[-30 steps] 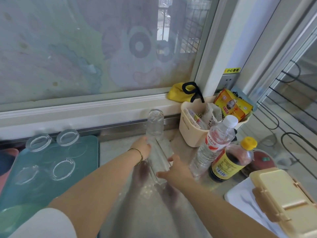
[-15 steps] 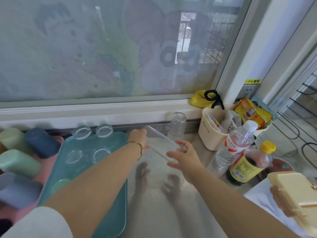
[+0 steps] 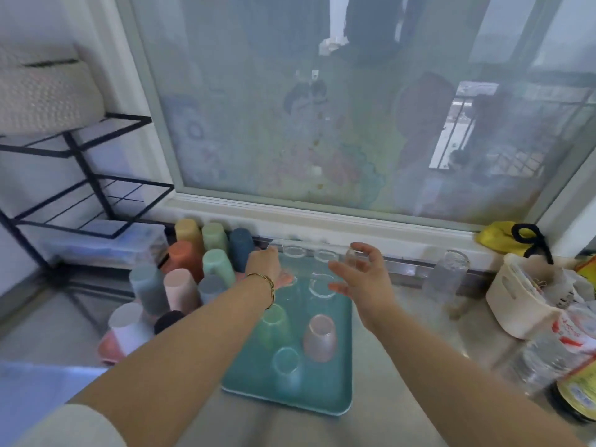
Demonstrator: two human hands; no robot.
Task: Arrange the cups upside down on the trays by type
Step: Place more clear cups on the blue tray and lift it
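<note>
A teal tray [image 3: 322,404] lies on the counter under both arms. It carries upside-down clear glasses [image 3: 322,285] at the back and tinted see-through cups [image 3: 321,338] at the front. My left hand [image 3: 266,269] reaches down at the tray's back left corner, closed around a clear glass [image 3: 276,248] that is hard to make out. My right hand [image 3: 358,279] hovers over the tray's back right with fingers spread and nothing in it; a small clear glass [image 3: 353,257] shows just behind its fingertips. Left of this, a pink tray [image 3: 109,350] holds several opaque coloured cups [image 3: 183,285], upside down.
A clear jar [image 3: 446,272] stands on the counter to the right of the tray. Further right are a cream basket [image 3: 516,298], a water bottle [image 3: 548,359] and a sauce bottle [image 3: 577,391]. A black wire rack [image 3: 80,188] stands at the left, with the window sill behind.
The view has swung left from the bottles to the trays. The clear glass held between both hands moved left to the teal tray; my right hand has let go of it.
</note>
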